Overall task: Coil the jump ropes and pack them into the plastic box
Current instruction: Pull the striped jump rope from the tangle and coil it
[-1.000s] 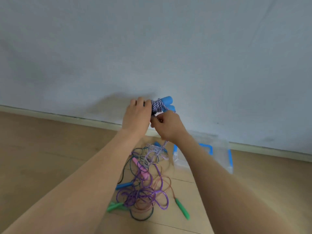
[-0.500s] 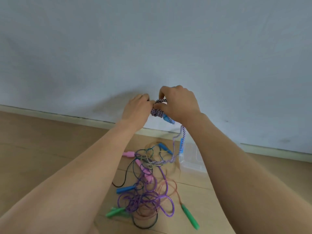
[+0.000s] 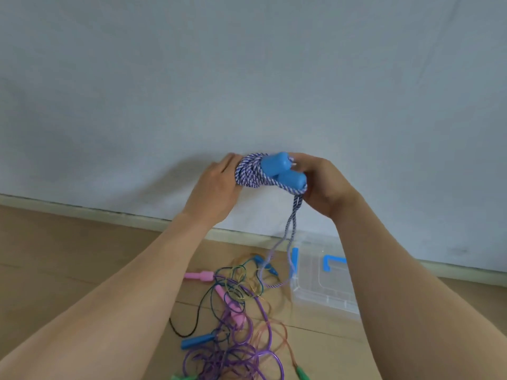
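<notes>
The braided jump rope (image 3: 251, 174), blue-and-white flecked, is wound in tight turns around its two blue handles (image 3: 282, 171), which lie side by side. The left hand (image 3: 216, 185) grips the coil's 9 o'clock end. The right hand (image 3: 321, 185) curls round the handles' 3 o'clock end, seemingly pinching rope there too. A loose doubled tail hangs toward 6 o'clock, reaching the floor tangle of jump ropes (image 3: 236, 311). The clear plastic box (image 3: 323, 283) sits at the tangle's 2 o'clock.
</notes>
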